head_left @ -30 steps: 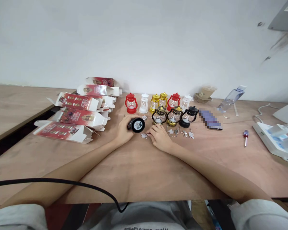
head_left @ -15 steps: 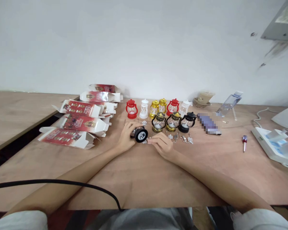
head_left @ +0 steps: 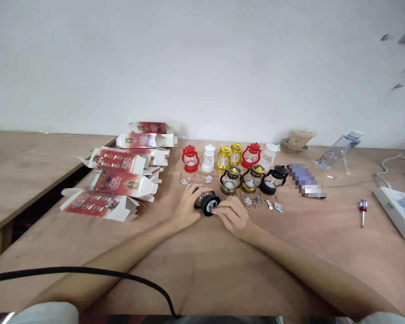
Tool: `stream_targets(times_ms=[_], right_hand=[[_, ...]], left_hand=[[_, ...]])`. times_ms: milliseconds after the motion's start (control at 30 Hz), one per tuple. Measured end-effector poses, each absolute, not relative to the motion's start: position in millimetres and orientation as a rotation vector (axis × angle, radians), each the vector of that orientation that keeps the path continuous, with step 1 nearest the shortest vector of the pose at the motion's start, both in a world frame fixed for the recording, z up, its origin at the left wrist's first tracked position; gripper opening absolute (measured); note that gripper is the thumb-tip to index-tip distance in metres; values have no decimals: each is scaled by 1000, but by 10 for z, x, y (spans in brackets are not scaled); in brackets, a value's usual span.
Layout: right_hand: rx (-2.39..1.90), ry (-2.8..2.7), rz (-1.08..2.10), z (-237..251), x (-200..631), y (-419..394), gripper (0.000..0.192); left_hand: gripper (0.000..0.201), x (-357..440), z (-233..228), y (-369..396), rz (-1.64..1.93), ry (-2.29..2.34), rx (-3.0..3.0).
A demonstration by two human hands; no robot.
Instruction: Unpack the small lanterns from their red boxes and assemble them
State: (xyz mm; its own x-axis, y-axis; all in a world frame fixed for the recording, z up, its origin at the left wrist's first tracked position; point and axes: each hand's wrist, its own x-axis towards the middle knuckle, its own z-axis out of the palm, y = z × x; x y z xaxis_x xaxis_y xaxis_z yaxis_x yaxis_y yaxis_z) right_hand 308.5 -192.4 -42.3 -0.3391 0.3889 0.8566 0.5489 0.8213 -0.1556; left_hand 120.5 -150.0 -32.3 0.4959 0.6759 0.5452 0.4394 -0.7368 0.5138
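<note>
My left hand is wrapped round a small black lantern, which lies tipped on its side with its round base facing me. The fingertips of my right hand are pinched together at that base; whatever they hold is too small to make out. Just beyond my hands stand several little lanterns, among them a black one, a bronze one and a red one. Small metal pieces with bent wires lie on the table in front of them.
Open red-and-white cartons lie at the left, near a gap between tables. A phone, a water bottle, a cup, a screwdriver and a white power strip are at the right. A black cable crosses my left forearm.
My right fingertips have moved from beside the lantern's base onto it. The whole scene has shifted slightly right and down in the view; my left hand keeps its hold.
</note>
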Motion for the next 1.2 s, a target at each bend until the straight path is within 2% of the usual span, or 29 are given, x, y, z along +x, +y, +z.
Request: stream_targets(times_ms=[133, 300, 433, 567, 733, 967, 1200], right_hand=[[-805, -2015, -84, -425, 3087, -1933, 20], [-804, -1974, -89, -413, 3102, -1945, 22], [-949, -1837, -62, -413, 3146, -1893, 18], [-1102, -2035, -122, -446, 3184, -1827, 21], [-1136, -2275, -151, -480, 3158, -1791, 32], [-1222, -2338, -157, -485, 3137, -1760, 18], [-1248, -2340, -55, -488, 3143, -1740, 19]], left_hand=[[50, 1202, -300, -1506, 1066, 959, 2415], [44, 1204, -297, -1524, 1061, 969, 2453], [42, 1186, -310, -1505, 1222, 994, 2430], [31, 1158, -326, -1411, 1449, 1026, 2277], [33, 1133, -366, -1289, 1479, 1054, 2183], [29, 1163, -356, -1314, 1459, 978, 2268], [30, 1174, -357, -1332, 1400, 956, 2359]])
